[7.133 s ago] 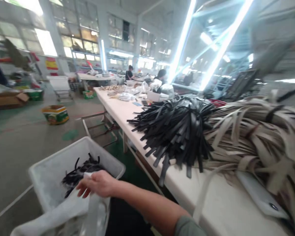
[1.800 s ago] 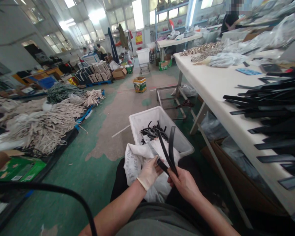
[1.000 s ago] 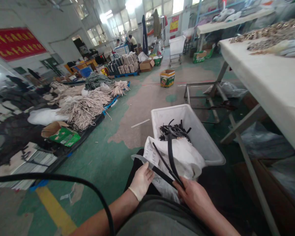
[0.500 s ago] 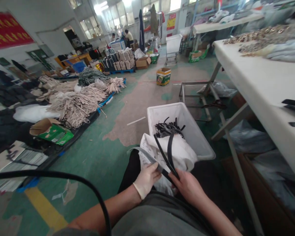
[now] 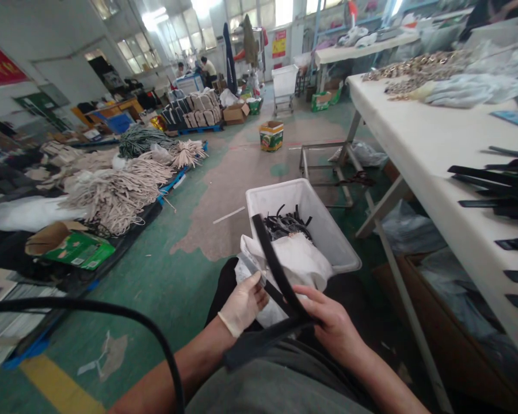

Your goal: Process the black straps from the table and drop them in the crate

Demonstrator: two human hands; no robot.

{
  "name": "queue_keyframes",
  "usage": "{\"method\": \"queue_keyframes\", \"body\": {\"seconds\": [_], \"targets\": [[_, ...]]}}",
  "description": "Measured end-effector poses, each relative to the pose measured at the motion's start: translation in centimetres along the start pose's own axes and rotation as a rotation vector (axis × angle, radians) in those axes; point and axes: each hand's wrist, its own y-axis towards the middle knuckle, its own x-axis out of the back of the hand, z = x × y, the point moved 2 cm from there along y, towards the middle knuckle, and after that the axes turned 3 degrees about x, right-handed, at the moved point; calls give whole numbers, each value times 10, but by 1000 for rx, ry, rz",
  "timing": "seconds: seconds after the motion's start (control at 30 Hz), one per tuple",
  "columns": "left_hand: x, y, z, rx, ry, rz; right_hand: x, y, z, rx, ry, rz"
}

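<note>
My left hand (image 5: pixel 244 303), in a pale glove, pinches a flat strip (image 5: pixel 249 264) with a grey face over my lap. Bare-skinned, my right hand (image 5: pixel 334 323) is closed on black straps (image 5: pixel 274 264); one end stands up toward the bin and another crosses low in front of my body. The strip runs from the left fingers toward the right hand, where the crossing is partly hidden. Just beyond lies a crumpled white sack (image 5: pixel 300 260), draped over the near end of a white plastic bin (image 5: pixel 343 244) that holds loose black strips (image 5: pixel 287 223).
A white-topped table (image 5: pixel 418 135) on my right carries black straps (image 5: pixel 496 178) and metal pieces (image 5: pixel 418 66). A metal frame (image 5: pixel 326 167) and a cardboard box (image 5: pixel 271 136) stand ahead. Bundled beige cords (image 5: pixel 112 187) lie left; a black cable (image 5: pixel 125 310) arcs in front.
My view has turned right, showing more of the table. The straps in my right hand have swung, with a wide end now raised and another lying across my lap.
</note>
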Motion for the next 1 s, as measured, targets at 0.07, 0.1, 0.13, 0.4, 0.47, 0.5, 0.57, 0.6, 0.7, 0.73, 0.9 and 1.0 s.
{"method": "queue_keyframes", "body": {"seconds": [0.07, 0.1, 0.13, 0.4, 0.47, 0.5, 0.57, 0.6, 0.7, 0.73, 0.9, 1.0], "targets": [[-2, -1, 1, -5, 32, 10, -2, 2, 8, 28, -80, 40], [-3, -2, 1, -6, 46, 13, -3, 4, 10, 26, -122, 70], [-4, -3, 2, 9, 57, 17, -4, 6, 10, 18, -158, 97], [-13, -18, 16, 113, -1, 373, -17, 43, -15, -106, 74, -68], [-9, -10, 14, 201, -19, 379, -14, 39, -18, -313, 185, -166], [-5, -2, 10, 225, -33, 339, -11, 33, -18, -414, 249, -202], [5, 18, -9, 182, -94, 193, 2, 14, -14, -551, 374, -216], [10, 30, -21, 131, -135, 111, 9, 2, -12, -586, 420, -195], [16, 56, -65, -98, -246, -66, 31, -36, -8, -622, 488, -60], [14, 60, -77, -161, -272, -89, 35, -46, -9, -624, 499, -9], [-14, 55, -82, -393, -87, 83, 34, -52, -21, -633, 540, -37], [-30, 43, -48, -391, 182, 218, 34, -21, -26, -586, 560, -199]]}}
